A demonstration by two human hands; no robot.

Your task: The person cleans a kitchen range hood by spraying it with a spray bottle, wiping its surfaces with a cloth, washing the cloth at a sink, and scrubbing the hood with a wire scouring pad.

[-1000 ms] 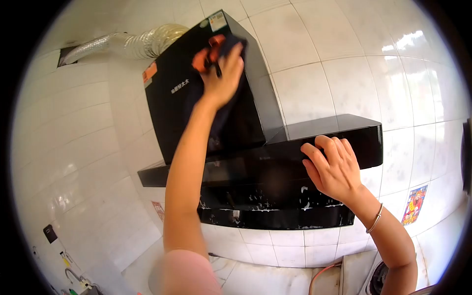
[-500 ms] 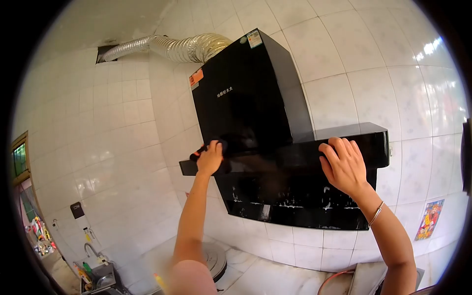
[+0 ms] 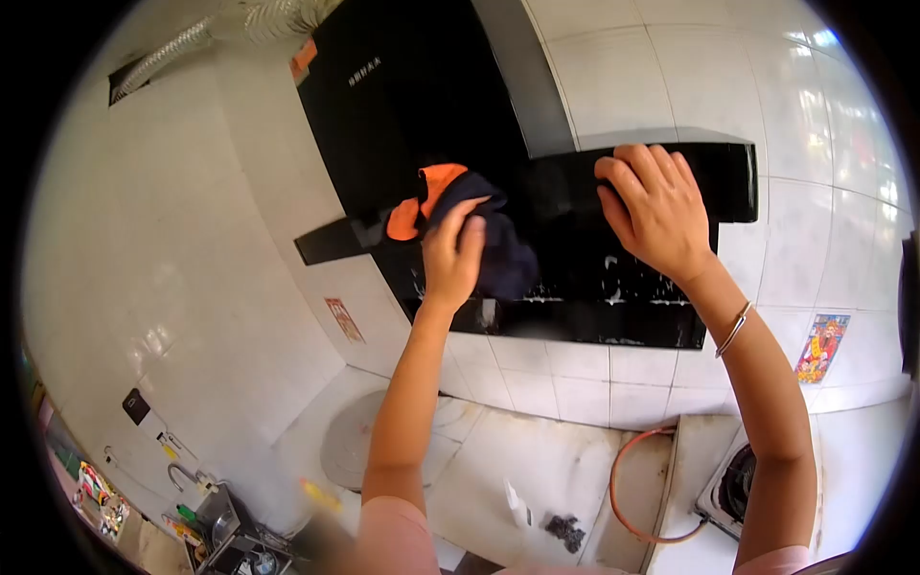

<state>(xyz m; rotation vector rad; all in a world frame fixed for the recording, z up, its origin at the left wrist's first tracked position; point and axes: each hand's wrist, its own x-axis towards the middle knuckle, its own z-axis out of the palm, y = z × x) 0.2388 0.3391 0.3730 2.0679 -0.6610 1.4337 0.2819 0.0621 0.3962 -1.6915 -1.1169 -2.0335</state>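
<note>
A black range hood (image 3: 402, 120) hangs on the tiled wall, with white streaks along its lower panel. In my left hand (image 3: 450, 264) is a dark navy and orange cloth (image 3: 503, 254), bunched up and hanging over the lower front of the hood. My right hand (image 3: 661, 206) is at the hood's right ledge, its fingers curled at the front bar; the fingertips are partly hidden. A bracelet (image 3: 734, 331) circles my right wrist.
Below, the counter carries a gas stove (image 3: 733, 489), an orange hose (image 3: 618, 498), a dark crumpled clump (image 3: 565, 532) and a white tube-shaped container (image 3: 517, 503). A sink (image 3: 225, 522) stands lower left. A silver duct (image 3: 182, 53) runs at upper left.
My left hand has moved right and down across the hood with the cloth, which now hangs more unfolded. The view has tilted down, showing more counter. My right hand stays at the right ledge.
</note>
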